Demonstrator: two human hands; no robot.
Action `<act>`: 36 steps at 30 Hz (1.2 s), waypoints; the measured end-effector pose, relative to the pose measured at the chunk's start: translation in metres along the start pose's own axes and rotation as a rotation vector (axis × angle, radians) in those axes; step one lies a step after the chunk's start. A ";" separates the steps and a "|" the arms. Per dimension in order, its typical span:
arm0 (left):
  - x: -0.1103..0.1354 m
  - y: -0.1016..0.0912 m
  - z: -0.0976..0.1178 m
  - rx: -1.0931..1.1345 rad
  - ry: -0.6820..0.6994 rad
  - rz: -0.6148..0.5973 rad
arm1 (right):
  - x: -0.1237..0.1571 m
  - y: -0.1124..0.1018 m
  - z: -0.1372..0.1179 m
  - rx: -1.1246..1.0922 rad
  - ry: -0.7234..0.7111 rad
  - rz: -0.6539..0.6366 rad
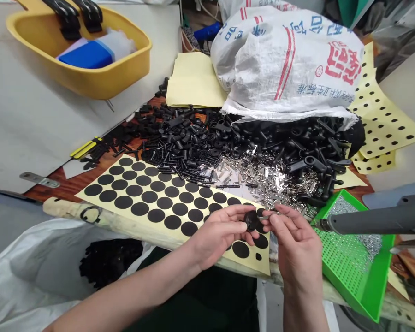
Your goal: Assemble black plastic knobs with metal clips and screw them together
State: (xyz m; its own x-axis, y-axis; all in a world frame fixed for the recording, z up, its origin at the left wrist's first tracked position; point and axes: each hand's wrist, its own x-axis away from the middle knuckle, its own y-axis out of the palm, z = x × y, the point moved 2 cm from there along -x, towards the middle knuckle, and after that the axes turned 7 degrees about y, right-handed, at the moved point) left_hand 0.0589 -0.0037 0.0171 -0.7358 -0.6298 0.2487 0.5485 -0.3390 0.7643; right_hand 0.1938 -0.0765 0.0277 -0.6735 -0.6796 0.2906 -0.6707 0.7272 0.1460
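My left hand [221,233] is closed on a small round black plastic part [251,221], held over the sheet of black round stickers [173,222]. My right hand [293,237] pinches a thin metal piece [264,217], its tip at the right side of the black part. Whether the metal piece is inside the part or only against it, I cannot tell. Just behind the hands lies a heap of small silvery metal clips [273,177]. Farther back spreads a large pile of black plastic parts [190,133].
To the right stands a green perforated tray [346,263] with small metal pieces, a grey tool barrel [373,220] reaching over it. A white woven sack [263,69] rests behind the pile. A yellow bin [100,80] hangs at upper left. Below left is an open bag [51,253] with black parts.
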 end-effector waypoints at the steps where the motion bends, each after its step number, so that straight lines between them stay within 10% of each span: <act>1: 0.001 0.001 -0.001 -0.007 -0.011 0.002 | 0.002 -0.001 0.001 0.033 -0.018 0.002; 21: -0.001 -0.012 -0.022 0.042 0.037 -0.182 | 0.026 -0.024 -0.013 0.410 -0.108 -0.068; 36: 0.001 -0.014 -0.021 0.051 0.079 -0.165 | 0.046 -0.020 -0.006 0.606 -0.405 0.153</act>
State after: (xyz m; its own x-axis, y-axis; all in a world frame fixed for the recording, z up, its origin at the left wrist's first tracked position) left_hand 0.0587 -0.0142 -0.0059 -0.7793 -0.6225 0.0714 0.4007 -0.4076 0.8205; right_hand 0.1778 -0.1218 0.0441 -0.7560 -0.6429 -0.1229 -0.5354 0.7154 -0.4489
